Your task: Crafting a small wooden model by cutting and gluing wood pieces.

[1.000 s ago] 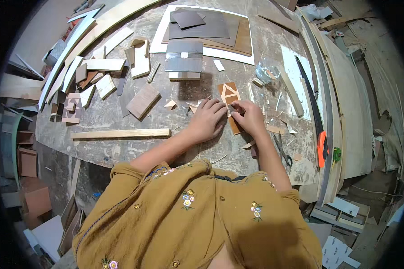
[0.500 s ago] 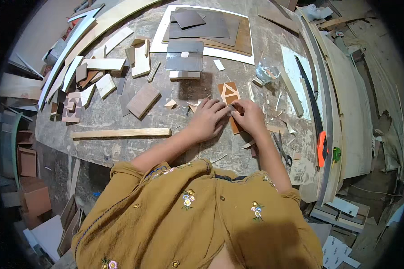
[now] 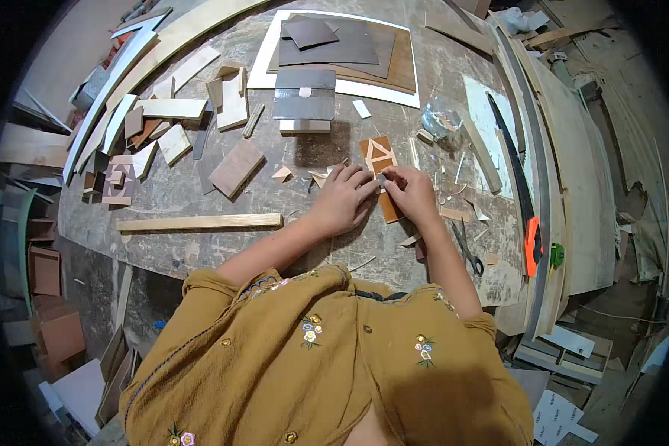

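Note:
A narrow brown strip (image 3: 392, 210) lies at a slant on the worktable, with pale thin wood slivers (image 3: 379, 154) set in triangles on its far half. My left hand (image 3: 342, 201) bends over the strip's left edge, fingers closed and pressing on it. From the right, my right hand (image 3: 412, 195) pinches down over the strip's middle. A small greyish piece (image 3: 381, 180) shows at its fingertips; its kind is too small to make out. Beside my right forearm lies a pair of scissors (image 3: 468, 249).
Ahead stands a grey plate on a wood block (image 3: 305, 126), with dark sheets (image 3: 334, 44) behind. Wood offcuts (image 3: 175, 143) crowd the left, and a long batten (image 3: 201, 222) lies near the front edge. On the right are a clear plastic bag (image 3: 442, 121) and an orange-handled saw (image 3: 532, 245).
My right fingertips have shifted slightly on the strip, and the greyish piece shows more plainly between the hands. My left hand stays nearly where it was.

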Motion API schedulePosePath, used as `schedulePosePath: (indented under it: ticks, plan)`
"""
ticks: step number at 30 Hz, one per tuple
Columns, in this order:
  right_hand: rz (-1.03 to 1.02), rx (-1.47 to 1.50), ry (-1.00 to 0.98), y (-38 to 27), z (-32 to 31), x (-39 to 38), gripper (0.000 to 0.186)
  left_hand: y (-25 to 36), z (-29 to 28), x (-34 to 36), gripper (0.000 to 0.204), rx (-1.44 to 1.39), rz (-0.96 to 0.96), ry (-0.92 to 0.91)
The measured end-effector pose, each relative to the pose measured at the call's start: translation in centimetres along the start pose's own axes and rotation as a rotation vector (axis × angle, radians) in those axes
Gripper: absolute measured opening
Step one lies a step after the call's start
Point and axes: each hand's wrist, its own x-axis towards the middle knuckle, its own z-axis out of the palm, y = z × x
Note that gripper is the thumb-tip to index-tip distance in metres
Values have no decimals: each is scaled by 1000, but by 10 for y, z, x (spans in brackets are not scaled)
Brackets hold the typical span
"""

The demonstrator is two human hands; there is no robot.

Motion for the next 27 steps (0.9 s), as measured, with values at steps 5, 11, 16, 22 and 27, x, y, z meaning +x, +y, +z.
schedulePosePath:
  ticks: [5, 11, 16, 22, 27]
  plan:
    - [59, 58, 10, -2, 2, 1, 26, -1, 0, 1, 48, 7, 9, 1]
    - [173, 44, 26, -7, 2, 4, 30, -2, 2, 0, 48, 10, -2, -9]
    - [210, -9, 76, -8, -1, 2, 31, 3, -6, 5, 46, 13, 32, 53]
    - [165, -104, 106, -20, -3, -6, 27, 2, -2, 4, 39, 42, 56, 80]
    - [43, 23, 170, -8, 4, -12, 17, 7, -6, 6, 32, 47, 43, 115]
